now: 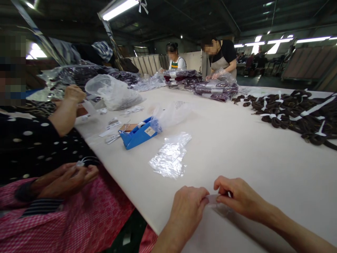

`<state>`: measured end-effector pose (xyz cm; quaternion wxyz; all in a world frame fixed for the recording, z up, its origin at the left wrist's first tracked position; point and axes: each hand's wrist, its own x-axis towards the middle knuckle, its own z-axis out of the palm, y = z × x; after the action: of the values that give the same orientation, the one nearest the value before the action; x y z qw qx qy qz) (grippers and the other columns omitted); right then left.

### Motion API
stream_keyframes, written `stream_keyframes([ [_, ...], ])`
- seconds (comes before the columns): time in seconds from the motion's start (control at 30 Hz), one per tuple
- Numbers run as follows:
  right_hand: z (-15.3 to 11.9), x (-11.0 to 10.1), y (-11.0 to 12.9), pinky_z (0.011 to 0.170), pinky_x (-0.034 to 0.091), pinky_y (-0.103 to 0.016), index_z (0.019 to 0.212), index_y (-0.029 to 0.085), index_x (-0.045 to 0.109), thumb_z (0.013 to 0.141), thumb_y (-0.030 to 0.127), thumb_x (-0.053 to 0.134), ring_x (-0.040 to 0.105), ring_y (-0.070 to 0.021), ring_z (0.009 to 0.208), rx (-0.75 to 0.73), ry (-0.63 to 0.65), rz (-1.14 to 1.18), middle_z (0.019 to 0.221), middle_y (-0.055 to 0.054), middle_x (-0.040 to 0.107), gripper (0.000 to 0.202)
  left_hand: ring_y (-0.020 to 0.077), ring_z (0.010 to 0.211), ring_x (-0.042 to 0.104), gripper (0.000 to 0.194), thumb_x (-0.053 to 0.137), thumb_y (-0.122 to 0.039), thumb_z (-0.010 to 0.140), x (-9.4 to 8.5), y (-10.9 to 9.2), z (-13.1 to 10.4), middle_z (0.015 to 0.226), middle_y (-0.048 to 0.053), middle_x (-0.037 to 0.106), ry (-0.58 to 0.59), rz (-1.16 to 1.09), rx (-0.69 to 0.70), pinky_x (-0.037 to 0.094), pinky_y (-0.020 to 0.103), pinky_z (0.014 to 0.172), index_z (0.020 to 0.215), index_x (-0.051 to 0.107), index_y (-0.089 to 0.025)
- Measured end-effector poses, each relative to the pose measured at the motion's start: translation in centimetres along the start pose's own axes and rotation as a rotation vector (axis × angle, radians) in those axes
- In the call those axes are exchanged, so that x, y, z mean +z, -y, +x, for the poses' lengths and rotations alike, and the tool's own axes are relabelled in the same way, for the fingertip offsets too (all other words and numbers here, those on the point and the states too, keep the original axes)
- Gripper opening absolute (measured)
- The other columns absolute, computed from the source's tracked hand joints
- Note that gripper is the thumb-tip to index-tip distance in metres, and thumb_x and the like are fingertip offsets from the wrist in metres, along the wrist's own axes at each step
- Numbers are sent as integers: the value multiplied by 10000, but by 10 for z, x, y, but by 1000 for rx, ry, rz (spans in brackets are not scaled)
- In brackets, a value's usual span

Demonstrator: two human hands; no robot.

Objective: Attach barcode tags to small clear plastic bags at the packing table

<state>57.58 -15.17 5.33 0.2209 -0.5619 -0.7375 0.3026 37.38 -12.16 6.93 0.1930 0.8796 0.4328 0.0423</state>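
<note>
My left hand [185, 209] and my right hand [240, 198] are close together over the near part of the white table. Both are closed, thumb against fingers, on a small transparent plastic bag [212, 200]. The left pinches one end of it, the right the other. Most of the bag is see-through, and I cannot tell whether anything is inside. Just beyond my hands lies a loose stack of shiny transparent plastic bags [171, 156]. Farther off stands a blue tape dispenser [140, 135], with a thin plastic bag [173, 114] against its far end.
Dark bundled cords [286, 112] tied with white strips lie at right. Wrapped dark garments [216, 89] and a white plastic sack [112, 91] sit toward the back. Co-workers stand behind the table; at left are another person's hands [68, 179] and a raised forearm [65, 112].
</note>
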Motion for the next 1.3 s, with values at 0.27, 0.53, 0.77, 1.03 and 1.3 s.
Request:
stream_keyframes([
  [0.27,0,3,-6,558,357,-229,1033,219,630,782,213,571,491,-112,569,76,-16,244,620,63,578,258,259,1204,514,781,765,-315,692,-8,13,-1,1361,57,546,-233,-351,-37,368,424,1028,1380,394,-307],
  [0.53,4,7,-1,537,360,-218,1026,235,639,746,206,612,483,-107,586,132,7,381,609,77,514,282,160,823,592,467,638,-168,703,-2,40,-20,867,3,660,-201,-1006,-271,444,292,772,1158,536,-186],
  [0.77,9,22,9,746,485,-308,1082,256,637,797,306,596,605,-200,833,54,15,306,922,-26,677,292,85,563,493,110,593,-112,656,29,45,-26,583,-53,567,-278,-1225,-325,363,196,531,759,587,-148],
  [1.03,62,50,61,742,505,-301,1482,242,219,717,324,721,615,-188,860,19,181,516,1056,-59,628,918,100,536,538,272,724,-222,631,-7,78,-45,596,-44,588,-564,-1395,-335,431,182,443,839,560,-157],
  [1.3,120,69,92,488,286,-205,808,179,642,822,268,536,379,-85,551,-92,324,480,619,58,469,140,104,527,540,353,679,-191,619,-5,122,-73,605,-46,588,-799,-1403,-471,443,181,403,939,537,-146],
])
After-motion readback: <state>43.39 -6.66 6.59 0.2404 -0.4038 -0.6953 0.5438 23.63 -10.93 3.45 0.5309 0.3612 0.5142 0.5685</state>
